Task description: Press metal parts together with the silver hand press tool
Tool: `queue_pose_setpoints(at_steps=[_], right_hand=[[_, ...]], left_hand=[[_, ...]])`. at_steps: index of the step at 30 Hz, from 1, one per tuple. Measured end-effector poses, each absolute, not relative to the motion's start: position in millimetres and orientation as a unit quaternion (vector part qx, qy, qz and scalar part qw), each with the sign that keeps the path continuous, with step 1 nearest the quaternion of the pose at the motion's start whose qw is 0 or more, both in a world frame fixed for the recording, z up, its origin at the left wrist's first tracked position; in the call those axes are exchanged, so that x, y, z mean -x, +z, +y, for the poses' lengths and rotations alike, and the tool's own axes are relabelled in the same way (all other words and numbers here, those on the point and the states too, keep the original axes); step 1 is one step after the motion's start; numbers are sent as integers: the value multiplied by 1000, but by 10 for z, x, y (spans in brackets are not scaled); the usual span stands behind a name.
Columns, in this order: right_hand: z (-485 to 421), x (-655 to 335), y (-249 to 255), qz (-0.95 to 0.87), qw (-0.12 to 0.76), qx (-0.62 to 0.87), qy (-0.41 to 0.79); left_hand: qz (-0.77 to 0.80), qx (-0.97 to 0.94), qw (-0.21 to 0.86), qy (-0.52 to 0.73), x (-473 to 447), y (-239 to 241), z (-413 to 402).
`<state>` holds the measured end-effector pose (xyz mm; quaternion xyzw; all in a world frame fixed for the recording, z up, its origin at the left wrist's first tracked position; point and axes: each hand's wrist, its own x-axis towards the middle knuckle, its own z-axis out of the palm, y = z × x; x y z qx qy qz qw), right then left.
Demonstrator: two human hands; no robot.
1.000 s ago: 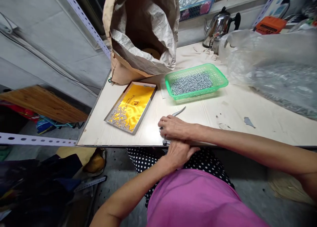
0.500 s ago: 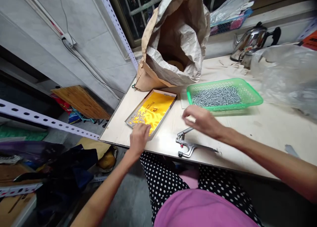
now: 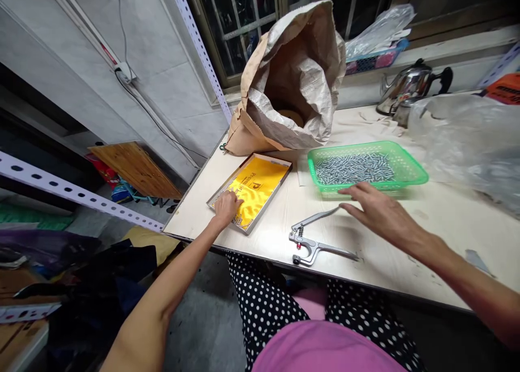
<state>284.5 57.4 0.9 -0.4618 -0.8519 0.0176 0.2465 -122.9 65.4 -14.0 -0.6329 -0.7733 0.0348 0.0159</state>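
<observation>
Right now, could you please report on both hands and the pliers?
Left hand in yellow tray, on small metal pieces. Right hand open beside pliers. Pliers flat on table, not gripped.

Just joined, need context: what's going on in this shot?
A seated person works at a table. Their left hand is down in the yellow-lined tray, fingers on the small metal pieces at its near end. Their right hand hovers open above the table, between the green basket of metal pins and the hand pliers, which lie untouched near the table edge.
</observation>
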Motion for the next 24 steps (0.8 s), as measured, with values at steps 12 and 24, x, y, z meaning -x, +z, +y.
queue_pose_setpoints(at_steps=[12, 24], right_hand=[[153, -2659, -364, -863, 212, 436, 142], [-81, -2575, -460, -886, 142, 410, 163]], left_hand=[[-767, 640, -43, -31, 966, 119, 523], [-671, 568, -412, -241, -174, -325, -306]])
